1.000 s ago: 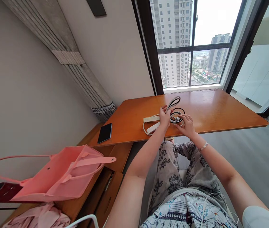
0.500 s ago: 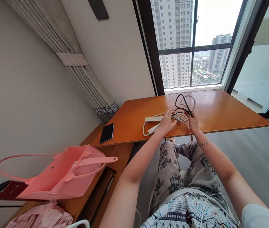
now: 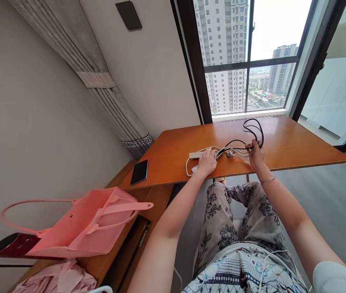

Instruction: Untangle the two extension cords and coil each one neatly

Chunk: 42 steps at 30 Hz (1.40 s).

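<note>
Holding the cord bundle (image 3: 221, 151): the right hand (image 3: 256, 156), its fingers closed around the cords near their far right end, with a loop (image 3: 262, 136) of black and pale cord standing up above the fist

Left hand (image 3: 207, 162): lying palm down near the front edge of the table (image 3: 301, 142), over the left end of the bundle; its fingertips are partly hidden, so whether it grips or only presses cannot be told

Between the hands: they are apart, with black and pale strands running from one to the other, and a metal-pronged plug (image 3: 231, 154) lying among them on the wood

Beige bar (image 3: 195, 155): flat on the table, its right end running under the left hand, a pale cord curving round its left side

White piece (image 3: 194, 168): just nearer the front edge, mostly covered by the same hand

Phone (image 3: 139, 172): dark screen up at the table's left end, well apart from the cords

Pink bag (image 3: 99, 228): gaping at the top, on the wooden cabinet (image 3: 124, 254) at lower left

Right wrist: thin bracelet (image 3: 267, 180)
</note>
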Each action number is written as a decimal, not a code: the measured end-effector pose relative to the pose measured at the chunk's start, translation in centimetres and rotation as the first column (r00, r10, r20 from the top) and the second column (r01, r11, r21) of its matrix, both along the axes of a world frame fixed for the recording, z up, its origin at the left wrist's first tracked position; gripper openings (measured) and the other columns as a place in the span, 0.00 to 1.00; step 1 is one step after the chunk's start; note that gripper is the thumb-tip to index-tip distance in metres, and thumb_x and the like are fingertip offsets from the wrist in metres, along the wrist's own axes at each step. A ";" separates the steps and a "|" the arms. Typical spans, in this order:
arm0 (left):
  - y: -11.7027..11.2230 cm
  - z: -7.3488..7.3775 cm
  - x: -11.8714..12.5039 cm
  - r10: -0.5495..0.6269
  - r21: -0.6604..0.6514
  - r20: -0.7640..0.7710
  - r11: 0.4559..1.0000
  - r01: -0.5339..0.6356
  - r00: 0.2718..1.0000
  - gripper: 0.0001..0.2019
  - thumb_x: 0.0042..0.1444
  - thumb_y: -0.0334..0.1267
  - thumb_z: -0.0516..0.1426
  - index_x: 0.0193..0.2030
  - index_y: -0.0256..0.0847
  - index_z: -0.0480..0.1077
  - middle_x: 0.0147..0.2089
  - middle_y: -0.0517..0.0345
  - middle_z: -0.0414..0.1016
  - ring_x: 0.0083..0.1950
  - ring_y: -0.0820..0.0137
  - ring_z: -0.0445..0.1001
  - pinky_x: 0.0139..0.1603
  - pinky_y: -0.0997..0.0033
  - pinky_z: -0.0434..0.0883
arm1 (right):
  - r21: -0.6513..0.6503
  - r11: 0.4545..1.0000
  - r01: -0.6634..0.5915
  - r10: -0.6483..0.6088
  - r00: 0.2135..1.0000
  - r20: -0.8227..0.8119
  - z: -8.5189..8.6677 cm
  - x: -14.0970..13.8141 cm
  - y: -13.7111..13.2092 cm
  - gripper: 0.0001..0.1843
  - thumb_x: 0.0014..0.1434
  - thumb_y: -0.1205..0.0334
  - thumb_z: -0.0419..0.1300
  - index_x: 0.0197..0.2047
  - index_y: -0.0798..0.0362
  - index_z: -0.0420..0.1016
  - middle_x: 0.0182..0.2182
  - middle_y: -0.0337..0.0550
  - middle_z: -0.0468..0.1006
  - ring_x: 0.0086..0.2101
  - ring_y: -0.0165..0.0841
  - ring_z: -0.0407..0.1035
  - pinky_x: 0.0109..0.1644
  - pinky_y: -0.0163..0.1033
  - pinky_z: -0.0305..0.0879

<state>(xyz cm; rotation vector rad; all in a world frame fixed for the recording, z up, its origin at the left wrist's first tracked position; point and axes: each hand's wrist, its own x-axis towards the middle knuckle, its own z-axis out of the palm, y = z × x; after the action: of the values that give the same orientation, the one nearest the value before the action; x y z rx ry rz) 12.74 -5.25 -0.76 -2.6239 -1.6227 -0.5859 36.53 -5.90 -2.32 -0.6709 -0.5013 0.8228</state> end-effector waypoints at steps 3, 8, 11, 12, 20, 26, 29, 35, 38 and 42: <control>0.2 -0.4 -0.3 -0.013 0.013 -0.036 1.000 0.013 0.999 0.29 0.57 0.28 0.54 0.67 0.43 0.62 0.72 0.42 0.60 0.74 0.53 0.57 0.73 0.42 0.55 | 0.014 1.000 -0.022 0.023 0.997 -0.076 0.5 1.3 0.2 0.20 0.47 0.49 0.72 0.30 0.49 0.67 0.21 0.31 0.69 0.27 0.27 0.69 0.40 0.37 0.75; 0.3 -0.9 -0.4 -0.032 0.029 -0.075 0.999 0.034 0.997 0.33 0.59 0.24 0.48 0.71 0.47 0.55 0.74 0.46 0.56 0.76 0.56 0.53 0.72 0.40 0.55 | -0.097 0.995 -0.003 -0.002 0.998 -0.060 0.6 4.7 1.1 0.16 0.47 0.54 0.71 0.33 0.51 0.71 0.25 0.32 0.73 0.28 0.24 0.69 0.34 0.29 0.72; 0.7 -1.3 -0.4 -0.027 0.042 -0.082 0.999 0.030 0.996 0.32 0.59 0.23 0.47 0.70 0.44 0.56 0.74 0.44 0.56 0.76 0.57 0.53 0.72 0.43 0.56 | -0.222 0.975 0.027 -0.016 0.999 0.049 0.3 6.7 1.4 0.13 0.49 0.56 0.69 0.32 0.50 0.70 0.26 0.32 0.73 0.28 0.24 0.69 0.34 0.30 0.73; 0.8 -1.4 -0.4 -0.025 0.049 -0.084 0.998 0.029 0.996 0.31 0.60 0.23 0.46 0.70 0.43 0.57 0.74 0.43 0.56 0.76 0.57 0.52 0.72 0.44 0.56 | -0.246 0.968 0.040 -0.021 0.997 0.078 0.2 7.3 1.4 0.12 0.49 0.56 0.68 0.32 0.50 0.70 0.26 0.33 0.73 0.28 0.24 0.69 0.34 0.30 0.73; 1.7 -2.2 -0.2 0.005 0.076 -0.047 0.997 -0.002 0.999 0.30 0.60 0.23 0.47 0.69 0.38 0.57 0.74 0.39 0.55 0.76 0.53 0.52 0.71 0.46 0.59 | -0.413 0.895 0.168 -0.027 0.945 0.327 -1.3 11.9 0.2 0.15 0.43 0.61 0.71 0.33 0.52 0.71 0.27 0.37 0.72 0.29 0.29 0.69 0.28 0.33 0.73; 2.4 -2.6 -0.4 -0.012 0.070 -0.021 0.997 0.013 1.000 0.31 0.58 0.29 0.55 0.69 0.34 0.58 0.74 0.36 0.55 0.76 0.51 0.52 0.73 0.49 0.56 | -0.393 0.864 0.315 -0.041 0.822 0.568 -2.2 14.1 -0.9 0.18 0.48 0.61 0.65 0.44 0.52 0.71 0.40 0.45 0.76 0.40 0.34 0.74 0.40 0.39 0.77; 2.7 -2.8 -0.7 -0.063 0.042 0.015 0.997 0.062 0.998 0.37 0.56 0.46 0.62 0.70 0.38 0.58 0.75 0.37 0.52 0.76 0.48 0.51 0.73 0.45 0.54 | -0.366 0.878 0.308 0.027 0.733 0.680 -2.5 14.1 -1.4 0.21 0.46 0.66 0.65 0.46 0.52 0.73 0.47 0.48 0.78 0.50 0.40 0.73 0.56 0.47 0.72; 2.2 -3.2 -1.2 -0.137 0.067 0.021 0.989 0.135 0.990 0.29 0.64 0.56 0.53 0.66 0.44 0.66 0.76 0.45 0.52 0.77 0.50 0.50 0.75 0.44 0.51 | -0.349 0.832 0.432 0.374 0.028 0.927 -2.6 13.8 -3.1 0.27 0.55 0.63 0.62 0.58 0.57 0.71 0.59 0.62 0.71 0.63 0.50 0.60 0.68 0.56 0.55; 1.7 -3.4 -1.0 -0.232 0.123 0.008 0.966 0.229 0.973 0.23 0.68 0.48 0.49 0.66 0.44 0.67 0.75 0.46 0.55 0.76 0.55 0.53 0.75 0.46 0.52 | -0.303 0.768 0.563 0.434 -0.111 0.894 -2.0 13.9 -3.5 0.30 0.57 0.62 0.60 0.63 0.58 0.68 0.59 0.67 0.69 0.61 0.55 0.61 0.63 0.59 0.60; 1.4 -3.6 -0.3 -0.335 0.136 -0.046 0.931 0.338 0.941 0.21 0.67 0.37 0.48 0.64 0.46 0.69 0.72 0.47 0.62 0.73 0.59 0.59 0.72 0.49 0.59 | -0.287 0.759 0.584 0.445 -0.145 0.883 -0.7 13.8 -2.7 0.32 0.55 0.67 0.61 0.63 0.60 0.70 0.56 0.64 0.72 0.52 0.48 0.71 0.56 0.47 0.67</control>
<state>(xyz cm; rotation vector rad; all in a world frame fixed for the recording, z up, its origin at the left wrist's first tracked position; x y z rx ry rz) 12.43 -3.89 -4.38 -2.8032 -1.0807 -0.6498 50.33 -8.58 -2.98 -2.1450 -1.6964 0.0185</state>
